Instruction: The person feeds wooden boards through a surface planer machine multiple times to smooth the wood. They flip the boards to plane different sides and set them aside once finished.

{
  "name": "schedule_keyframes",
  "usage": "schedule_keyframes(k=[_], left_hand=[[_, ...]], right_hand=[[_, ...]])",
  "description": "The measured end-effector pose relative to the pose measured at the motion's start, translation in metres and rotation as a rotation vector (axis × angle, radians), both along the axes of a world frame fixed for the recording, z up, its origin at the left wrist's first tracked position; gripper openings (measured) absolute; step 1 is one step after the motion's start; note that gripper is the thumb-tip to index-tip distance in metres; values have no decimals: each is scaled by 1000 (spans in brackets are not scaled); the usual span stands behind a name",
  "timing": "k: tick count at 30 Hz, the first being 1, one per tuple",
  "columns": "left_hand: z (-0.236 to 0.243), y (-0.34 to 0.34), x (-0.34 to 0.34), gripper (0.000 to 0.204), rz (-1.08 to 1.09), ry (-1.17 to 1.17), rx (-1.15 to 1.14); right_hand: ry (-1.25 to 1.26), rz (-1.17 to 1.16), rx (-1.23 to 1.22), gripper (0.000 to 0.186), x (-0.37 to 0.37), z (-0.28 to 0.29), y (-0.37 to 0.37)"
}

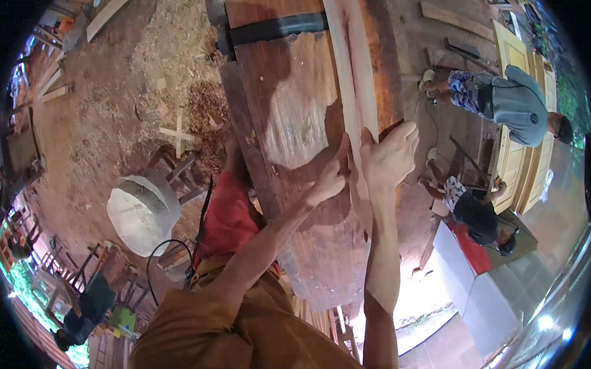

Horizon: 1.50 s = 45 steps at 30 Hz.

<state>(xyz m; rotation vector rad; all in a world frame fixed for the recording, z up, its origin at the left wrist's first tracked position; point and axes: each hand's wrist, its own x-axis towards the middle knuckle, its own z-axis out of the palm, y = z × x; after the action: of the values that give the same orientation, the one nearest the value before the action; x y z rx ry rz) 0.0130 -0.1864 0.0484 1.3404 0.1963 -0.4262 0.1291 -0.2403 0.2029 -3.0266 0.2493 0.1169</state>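
Note:
A long pale wooden plank [352, 59] with a dark reddish streak lies lengthwise along a brown wooden workbench [298, 74]. My left hand [329, 182] is at the plank's left edge, its fingers curled and its thumb pointing up along the wood. On the opposite edge my right hand [391, 160] grips the plank, knuckles bent and thumb on the top face. The plank's near end narrows to a ragged tip beside my right forearm. Most of my fingertips are hidden.
A dark bar [277, 29] crosses the bench's far part. To the left are a white bucket-like container [144, 214], a small wooden cross [179, 132] and wood shavings [205, 109]. At right, two people [524, 105] stand by yellowish wooden panels [511, 53].

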Motion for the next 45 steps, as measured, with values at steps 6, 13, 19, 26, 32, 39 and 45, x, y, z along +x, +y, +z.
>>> schedule_keyframes(k=[6, 13, 19, 26, 32, 39, 45], left_hand=[[-5, 10, 11, 107, -5, 63, -342], [-6, 29, 38, 106, 14, 131, -302], [26, 54, 81, 104, -239, 471, 97], [-19, 49, 94, 102, 52, 59, -48], [-15, 64, 115, 103, 177, 188, -146], [53, 41, 70, 120, 15, -66, 29], [114, 30, 132, 124, 116, -302, 291]], right_hand=[[9, -33, 19, 58, 6, 3, 5], [-37, 25, 6, 57, 37, 0, 24], [-53, 49, -15, 57, 64, -6, 33], [-90, 145, -55, 59, 96, -8, 49], [-83, 165, -65, 67, 137, -22, 70], [-127, 214, -106, 78, 194, -35, 75], [-154, 181, -98, 76, 247, -28, 107]])
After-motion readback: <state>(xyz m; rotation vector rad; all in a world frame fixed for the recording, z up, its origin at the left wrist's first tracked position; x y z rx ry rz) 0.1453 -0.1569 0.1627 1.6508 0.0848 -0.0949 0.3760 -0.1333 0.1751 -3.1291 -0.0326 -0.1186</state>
